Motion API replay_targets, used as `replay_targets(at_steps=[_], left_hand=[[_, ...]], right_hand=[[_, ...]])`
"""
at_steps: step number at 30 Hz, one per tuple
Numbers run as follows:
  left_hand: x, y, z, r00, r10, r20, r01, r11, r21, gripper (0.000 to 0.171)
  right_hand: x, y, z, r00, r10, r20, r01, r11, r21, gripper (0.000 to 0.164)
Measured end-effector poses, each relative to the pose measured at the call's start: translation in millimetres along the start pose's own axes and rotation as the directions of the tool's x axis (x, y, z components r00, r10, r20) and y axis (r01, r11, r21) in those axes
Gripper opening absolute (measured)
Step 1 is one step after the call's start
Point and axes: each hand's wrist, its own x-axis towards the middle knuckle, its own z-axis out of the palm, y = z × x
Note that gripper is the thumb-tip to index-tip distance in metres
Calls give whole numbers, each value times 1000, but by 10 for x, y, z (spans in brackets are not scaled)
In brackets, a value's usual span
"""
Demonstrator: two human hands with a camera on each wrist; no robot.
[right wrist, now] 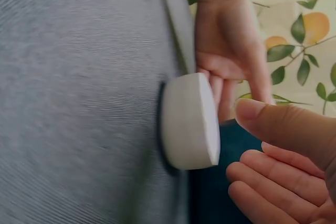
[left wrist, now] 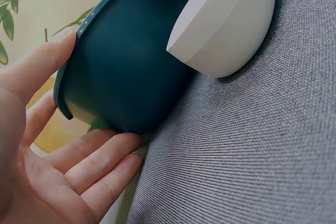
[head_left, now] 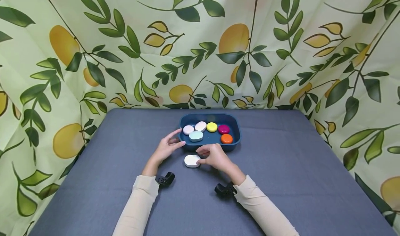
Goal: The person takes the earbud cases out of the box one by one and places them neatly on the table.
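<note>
My left hand [head_left: 165, 149] rests open-fingered against the blue tray [head_left: 234, 144] wall, right hand [head_left: 215, 156] fingers loosely touching the white case [head_left: 191, 161] on the tabletop [head_left: 297, 180] just before the tray.

No readable text, labels, brands or numbers anywhere: tray [head_left: 184, 144], pebbles, white case [head_left: 192, 161], cloth and leaf-print curtain all unmarked.
</note>
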Motion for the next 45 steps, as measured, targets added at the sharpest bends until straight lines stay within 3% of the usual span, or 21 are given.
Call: replay_targets(at_steps=[6, 11, 15, 22, 32, 45], left_hand=[[-3, 7, -6, 1000, 1, -3, -1, 1000, 2, 64], [-14, 34, -2, 1000, 5, -4, -5, 1000, 12, 64], [-5, 40, 2, 1000, 7, -3, -7, 999, 38, 63], [91, 87, -70, 998, 51, 35, -54, 996, 71, 57], [379, 29, -122, 999, 37, 27, -38, 999, 38, 59], [408, 50, -71, 999, 35, -24, -34, 999, 34, 55]], right_hand=[[58, -38, -150, 999, 2, -35, 2, 995, 96, 33], [177, 24, -251, 985, 43, -170, -18, 989, 147, 25], [291, 119, -324, 967, 77, -241, -47, 990, 131, 25], [504, 254, -419, 985, 107, -139, -100, 994, 51, 28], [737, 328, -364, 985, 168, -36, -169, 985, -25, 29], [842, 335, -314, 971, 236, 36, -232, 969, -79, 33]])
